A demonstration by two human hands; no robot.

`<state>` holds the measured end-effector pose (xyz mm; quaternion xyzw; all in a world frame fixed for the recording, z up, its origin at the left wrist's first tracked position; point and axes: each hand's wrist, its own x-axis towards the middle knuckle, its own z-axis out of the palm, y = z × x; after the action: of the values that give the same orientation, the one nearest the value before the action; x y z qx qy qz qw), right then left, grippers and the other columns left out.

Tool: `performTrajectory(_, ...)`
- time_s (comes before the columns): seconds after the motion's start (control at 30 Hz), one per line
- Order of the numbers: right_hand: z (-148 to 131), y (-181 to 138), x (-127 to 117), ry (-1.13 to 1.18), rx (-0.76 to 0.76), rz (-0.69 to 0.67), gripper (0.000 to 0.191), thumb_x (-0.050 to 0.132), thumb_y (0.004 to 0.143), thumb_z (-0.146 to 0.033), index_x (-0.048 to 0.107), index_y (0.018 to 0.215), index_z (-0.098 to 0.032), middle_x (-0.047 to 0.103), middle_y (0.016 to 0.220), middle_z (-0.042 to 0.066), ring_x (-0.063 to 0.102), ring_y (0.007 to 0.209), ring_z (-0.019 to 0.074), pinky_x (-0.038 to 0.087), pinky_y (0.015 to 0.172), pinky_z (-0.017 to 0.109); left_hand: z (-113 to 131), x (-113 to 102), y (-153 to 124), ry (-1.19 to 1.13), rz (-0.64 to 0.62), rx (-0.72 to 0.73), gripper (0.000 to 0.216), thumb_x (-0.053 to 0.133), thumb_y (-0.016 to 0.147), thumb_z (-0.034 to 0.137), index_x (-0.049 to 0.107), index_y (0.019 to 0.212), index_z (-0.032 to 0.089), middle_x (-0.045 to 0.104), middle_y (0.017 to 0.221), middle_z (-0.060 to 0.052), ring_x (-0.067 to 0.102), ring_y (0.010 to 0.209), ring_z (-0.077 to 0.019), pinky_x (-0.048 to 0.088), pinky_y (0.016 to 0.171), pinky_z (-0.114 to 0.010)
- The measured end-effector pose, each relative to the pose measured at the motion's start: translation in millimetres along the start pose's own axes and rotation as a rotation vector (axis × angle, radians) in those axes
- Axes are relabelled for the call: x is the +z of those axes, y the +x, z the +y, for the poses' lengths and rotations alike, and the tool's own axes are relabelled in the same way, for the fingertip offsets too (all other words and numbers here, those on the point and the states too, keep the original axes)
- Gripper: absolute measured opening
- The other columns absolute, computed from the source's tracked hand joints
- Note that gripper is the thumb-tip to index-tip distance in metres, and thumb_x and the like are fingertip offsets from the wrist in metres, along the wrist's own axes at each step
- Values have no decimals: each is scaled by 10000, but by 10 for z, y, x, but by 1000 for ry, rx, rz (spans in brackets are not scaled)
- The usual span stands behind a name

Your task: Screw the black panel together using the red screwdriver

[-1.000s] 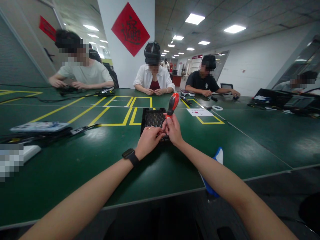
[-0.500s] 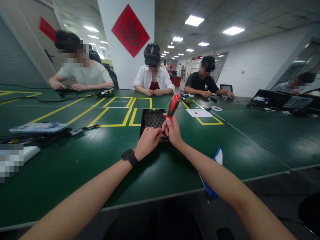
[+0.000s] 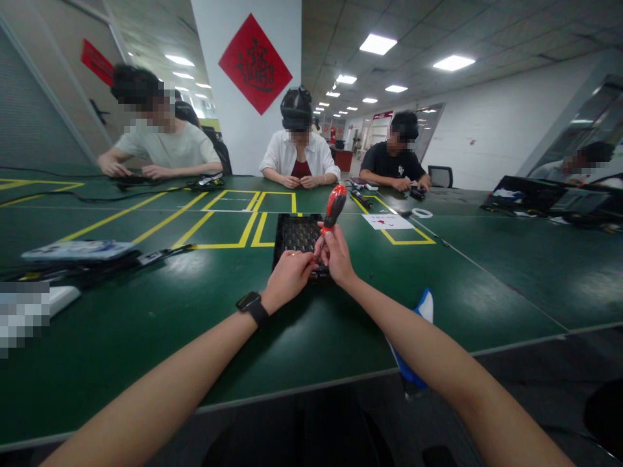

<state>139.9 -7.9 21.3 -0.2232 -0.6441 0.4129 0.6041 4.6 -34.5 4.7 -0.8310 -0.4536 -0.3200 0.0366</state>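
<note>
A screwdriver (image 3: 335, 206) with a red and black handle stands nearly upright, tilted slightly to the right. My right hand (image 3: 338, 254) is closed around its lower part, just below the handle. My left hand (image 3: 292, 269), with a dark watch on the wrist, has its thumb and fingers pinched together by the screwdriver's tip. Whatever lies in that pinch is too small to make out. Both hands are over the near right part of a black tray (image 3: 276, 241) filled with small dark cells. The fingers hide the screwdriver's tip and the tray's near corner.
Yellow tape (image 3: 219, 246) marks rectangles on the green table (image 3: 204, 363). A printed paper (image 3: 388, 222) and a white ring (image 3: 422, 213) lie right of the tray. Cables and a flat box (image 3: 80, 250) are at left. A blue-and-white object (image 3: 426, 306) shows beyond my right forearm. Several people sit around.
The screwdriver's handle has tipped slightly to the left. My hands stay almost in place at the tray. Across the table, the right-hand person's hands have come closer together.
</note>
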Motion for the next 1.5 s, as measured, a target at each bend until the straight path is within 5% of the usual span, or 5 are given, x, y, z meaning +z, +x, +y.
performTrajectory(0.37,-27,-17,27,-55,-2,14,363,405,890,-448,444,1137,-184,489,569,-69,375,407,37,294,397,147,11,-11,16,-74,39,-74,149,568,820,312,576,751,180,648,727,-15,572,689,-160,379,672,-282)
performTrajectory(0.7,16,-25,10,-37,-36,6,337,381,907,-419,431,1153,-195,503,578,-70,361,383,35,286,383,152,24,-20,14,-7,4,15,152,462,867,209,592,794,180,639,742,-30,563,721,-172,373,718,-304)
performTrajectory(1.5,26,-13,1,-39,-14,0,339,395,901,-427,441,1142,-193,489,591,-59,386,424,45,302,408,161,36,-4,14,35,43,-36,177,498,861,324,576,789,183,633,742,-24,555,727,-178,379,751,-323)
